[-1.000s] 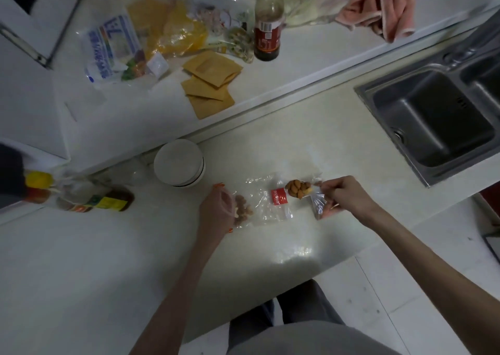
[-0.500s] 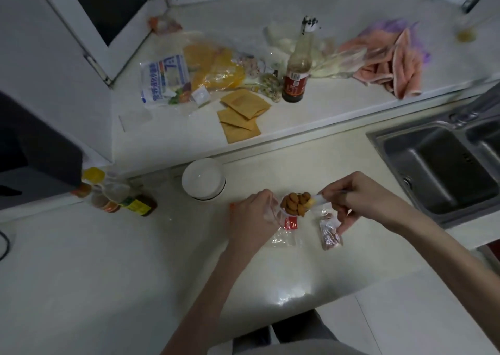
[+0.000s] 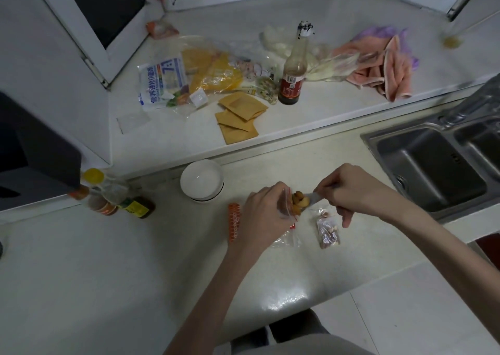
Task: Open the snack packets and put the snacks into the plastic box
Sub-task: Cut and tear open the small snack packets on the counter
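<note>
Pale kitchen bench [image 3: 162,260] under me: my left hand [image 3: 259,216] and right hand [image 3: 349,189] pinch a clear snack packet [image 3: 299,204] between their fingers, lifted for tearing; no plastic box visible.

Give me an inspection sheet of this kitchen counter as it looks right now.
Surface: pale counter, glossy near the front edge.
Job's things: nuts in a clear zip bag; small snack packet lying beside it; plastic box not identified.
Clutter: white bowls, orange clip, sauce bottle, brown sachets, pink cloth on the ledge.
Hands: left hand and right hand each hold the zip bag.
Cables: nothing seen.
Surroundings: steel sink at right, windows behind.
</note>
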Demonstrator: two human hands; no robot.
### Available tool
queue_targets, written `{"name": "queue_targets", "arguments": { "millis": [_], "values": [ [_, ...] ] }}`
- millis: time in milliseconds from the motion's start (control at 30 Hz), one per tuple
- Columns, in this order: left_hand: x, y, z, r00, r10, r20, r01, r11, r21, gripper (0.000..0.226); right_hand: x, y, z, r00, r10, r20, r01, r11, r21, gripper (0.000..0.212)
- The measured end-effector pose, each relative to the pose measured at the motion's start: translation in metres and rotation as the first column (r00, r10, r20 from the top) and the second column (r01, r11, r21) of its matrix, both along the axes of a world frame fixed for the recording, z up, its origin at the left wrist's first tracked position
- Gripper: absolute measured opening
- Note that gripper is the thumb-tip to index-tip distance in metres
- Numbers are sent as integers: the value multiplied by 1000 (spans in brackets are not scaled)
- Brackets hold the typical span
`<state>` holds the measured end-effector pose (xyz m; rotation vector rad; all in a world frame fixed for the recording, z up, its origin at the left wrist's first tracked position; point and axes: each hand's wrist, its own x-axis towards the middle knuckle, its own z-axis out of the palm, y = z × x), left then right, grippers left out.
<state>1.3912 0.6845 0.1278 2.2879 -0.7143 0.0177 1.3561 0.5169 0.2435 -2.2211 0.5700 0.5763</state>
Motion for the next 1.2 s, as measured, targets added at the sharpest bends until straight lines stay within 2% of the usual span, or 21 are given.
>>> {"name": "queue_targets", "arguments": {
  "millis": [133,300,400,500,567,667,800,867,933,1000,1100,1200],
  "values": [
    [-1,-2,-5,998,-6,-63,4,1000,-25,36,4,19,17,987,151,51,-140,975,-173,25],
    [-2,3,-15,989,-10,-147,-5,995,-100,35,9,43,31,946,321,43,-281,877,-389,28],
    [0,8,-17,983,50,-177,-72,991,-117,40,13,47,36,923,368,109,-289,853,-436,48],
    [3,13,-20,966,47,-255,-85,986,-143,36,13,53,34,904,413,107,-326,830,-452,45],
    [4,16,-23,965,51,-256,-95,982,-163,33,12,53,30,903,410,127,-319,839,-441,46],
    [5,19,-32,970,52,-235,-102,974,-204,33,14,44,24,918,348,189,-236,865,-443,29],
    [11,21,-54,943,48,-330,-123,970,-211,26,13,17,5,932,183,313,-57,927,-371,26],
    [12,21,-70,868,105,-485,-201,968,-151,23,11,-2,-17,926,70,372,68,936,-345,28],
    [13,23,-86,743,156,-651,-303,946,-119,21,4,-21,-52,938,28,346,122,907,-403,23],
    [15,23,-97,688,181,-702,-360,926,-113,21,-7,-36,-95,980,6,201,84,894,-439,22],
    [22,21,-100,592,171,-788,-390,916,-94,17,-25,-46,-151,1000,-10,-3,8,918,-396,19],
    [27,24,-108,519,165,-839,-383,922,-55,19,-32,-47,-187,997,-2,-72,-24,932,-362,21]
  ]
}}
